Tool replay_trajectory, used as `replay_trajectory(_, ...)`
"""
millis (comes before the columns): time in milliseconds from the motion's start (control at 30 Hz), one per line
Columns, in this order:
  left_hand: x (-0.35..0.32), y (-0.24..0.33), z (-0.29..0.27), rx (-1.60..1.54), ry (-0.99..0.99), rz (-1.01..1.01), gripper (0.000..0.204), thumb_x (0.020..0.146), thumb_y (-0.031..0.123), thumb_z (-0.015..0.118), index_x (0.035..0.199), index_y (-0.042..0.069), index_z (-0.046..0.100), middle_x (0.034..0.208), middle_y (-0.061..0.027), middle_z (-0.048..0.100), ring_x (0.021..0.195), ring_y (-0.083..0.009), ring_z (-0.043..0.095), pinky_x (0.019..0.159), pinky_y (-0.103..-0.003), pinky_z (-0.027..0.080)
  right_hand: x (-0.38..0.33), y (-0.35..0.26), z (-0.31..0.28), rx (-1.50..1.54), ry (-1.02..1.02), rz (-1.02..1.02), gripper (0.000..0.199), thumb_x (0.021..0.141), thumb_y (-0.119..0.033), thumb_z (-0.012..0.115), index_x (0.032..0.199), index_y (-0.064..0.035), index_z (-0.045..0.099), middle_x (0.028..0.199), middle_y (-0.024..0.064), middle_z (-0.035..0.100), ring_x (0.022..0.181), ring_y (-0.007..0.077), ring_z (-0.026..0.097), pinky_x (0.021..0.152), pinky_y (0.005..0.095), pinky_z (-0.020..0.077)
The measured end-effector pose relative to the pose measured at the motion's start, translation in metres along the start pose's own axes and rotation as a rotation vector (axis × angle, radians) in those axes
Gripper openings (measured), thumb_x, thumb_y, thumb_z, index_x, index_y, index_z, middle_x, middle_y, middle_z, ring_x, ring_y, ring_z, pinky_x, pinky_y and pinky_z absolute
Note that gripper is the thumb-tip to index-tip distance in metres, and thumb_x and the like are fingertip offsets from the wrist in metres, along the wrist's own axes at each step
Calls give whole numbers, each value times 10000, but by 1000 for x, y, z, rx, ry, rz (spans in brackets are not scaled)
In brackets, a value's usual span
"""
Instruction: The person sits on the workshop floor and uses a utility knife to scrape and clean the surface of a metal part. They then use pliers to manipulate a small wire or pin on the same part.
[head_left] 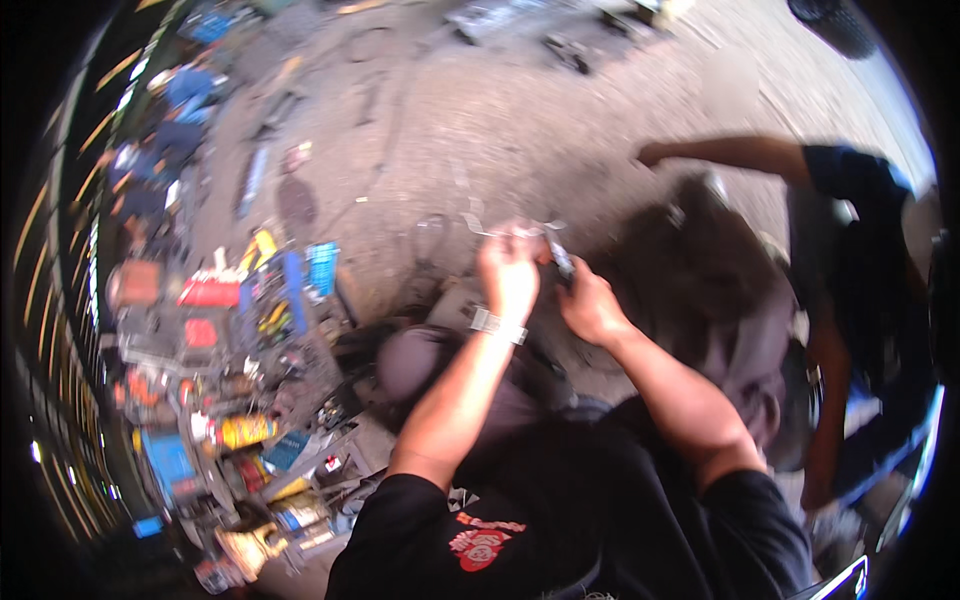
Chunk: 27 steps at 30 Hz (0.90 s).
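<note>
My left hand point(510, 268), with a metal-band watch point(497, 325) on its wrist, is closed in front of me. Its fingers pinch something small and blurred, from which thin pale wires point(474, 218) stick out. Close beside it on the right, my right hand point(592, 303) is wrapped round a short dark and silver hand tool point(561, 262). The tool's tip meets the left fingers near a reddish-brown spot. Motion blur hides the tool's exact kind and what lies between the left fingertips.
At the left, a cluttered spread holds a yellow can point(247, 431), a blue box point(168, 462), a red case point(210, 292) and many tools. Another person point(850, 190) at the right stretches an arm over the rough ground point(480, 110). Dark metal parts point(570, 52) lie farther off.
</note>
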<state>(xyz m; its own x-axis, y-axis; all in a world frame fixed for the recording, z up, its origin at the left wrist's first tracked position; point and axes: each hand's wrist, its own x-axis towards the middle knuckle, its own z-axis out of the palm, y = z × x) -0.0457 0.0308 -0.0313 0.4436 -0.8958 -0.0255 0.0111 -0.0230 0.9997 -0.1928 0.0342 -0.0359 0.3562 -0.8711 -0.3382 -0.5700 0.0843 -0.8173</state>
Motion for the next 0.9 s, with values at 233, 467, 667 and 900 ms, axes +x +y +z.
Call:
replay_trajectory(233, 5, -19, -6, 582, 18, 216, 313, 1060, 195, 495, 1252, -10, 633, 993, -205, 751, 927, -315, 752, 782, -410, 587, 12, 24, 11, -29, -17, -91, 517, 926, -108, 614, 1403, 35, 472, 1205, 316, 658, 1204, 447, 610, 1013, 473, 484)
replay_trajectory(467, 7, -54, -19, 372, -26, 83, 286, 1072, 221, 521, 1165, -6, 668, 890, -115, 757, 712, -174, 731, 644, -320, 589, 4, 26, 14, 110, -92, -32, 506, 908, -86, 623, 1369, 80, 496, 1196, 268, 672, 1171, 347, 649, 1013, 391, 475)
replay_trajectory(667, 14, -36, -14, 641, -83, 13, 391, 1072, 301, 477, 883, 10, 658, 718, -147, 699, 689, -241, 722, 616, -406, 550, 5, 31, 13, 148, -88, -67, 503, 915, -77, 611, 1386, 55, 496, 1252, 251, 660, 1225, 339, 632, 1039, 384, 466)
replay_trajectory(900, 10, -28, -16, 580, -193, 6, 432, 1056, 275, 462, 828, 7, 711, 669, -209, 681, 627, -385, 685, 581, -470, 529, 2, 6, 4, -120, -124, 47, 570, 938, -129, 555, 1478, -17, 412, 1243, 324, 629, 1239, 452, 573, 1057, 510, 461)
